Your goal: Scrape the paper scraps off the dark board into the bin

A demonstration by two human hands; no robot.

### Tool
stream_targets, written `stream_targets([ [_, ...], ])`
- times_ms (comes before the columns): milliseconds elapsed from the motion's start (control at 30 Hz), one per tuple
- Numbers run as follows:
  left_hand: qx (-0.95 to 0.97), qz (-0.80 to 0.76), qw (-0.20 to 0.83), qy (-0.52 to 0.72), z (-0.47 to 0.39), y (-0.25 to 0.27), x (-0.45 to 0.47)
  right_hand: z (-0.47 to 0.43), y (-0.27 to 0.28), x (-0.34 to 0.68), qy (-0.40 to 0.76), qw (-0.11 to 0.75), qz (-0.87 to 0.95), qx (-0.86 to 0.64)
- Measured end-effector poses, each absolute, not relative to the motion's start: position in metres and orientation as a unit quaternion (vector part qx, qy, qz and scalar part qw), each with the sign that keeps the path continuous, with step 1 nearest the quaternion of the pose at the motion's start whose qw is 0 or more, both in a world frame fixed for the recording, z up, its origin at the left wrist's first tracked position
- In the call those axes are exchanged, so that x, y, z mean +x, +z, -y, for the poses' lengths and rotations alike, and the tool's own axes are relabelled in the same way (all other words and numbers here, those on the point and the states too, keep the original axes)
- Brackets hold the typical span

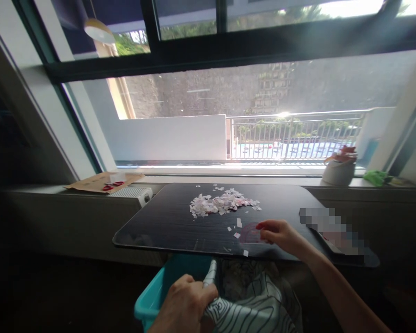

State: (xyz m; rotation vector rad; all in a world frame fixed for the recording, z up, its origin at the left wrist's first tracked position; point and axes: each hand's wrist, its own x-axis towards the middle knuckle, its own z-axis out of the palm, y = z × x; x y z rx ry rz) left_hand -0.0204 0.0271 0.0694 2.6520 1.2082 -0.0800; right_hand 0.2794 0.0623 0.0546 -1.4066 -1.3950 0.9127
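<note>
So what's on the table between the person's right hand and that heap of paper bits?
In the head view, a few loose scraps lie between the right hand and the heap, plus a see-through pinkish piece nearest the hand.

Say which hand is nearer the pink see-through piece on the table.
Right. The right hand is at the right side of the pink see-through piece, over the table; the left hand is farther, off the table's near edge, gripping patterned fabric.

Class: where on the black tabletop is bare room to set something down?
Bare: black tabletop left of the paper pile, and the back right corner, beyond the right hand. Crowded: the pile and loose scraps beside that hand.
</note>
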Motion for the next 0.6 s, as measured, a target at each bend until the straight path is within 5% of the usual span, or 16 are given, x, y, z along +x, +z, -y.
stream_targets([
  [600, 0.89, -0.432, 0.147, -0.018, -0.024, 0.072, -0.019, -0.04, 0.051, 0.288, 0.387, 0.456, 0.547, -0.586],
])
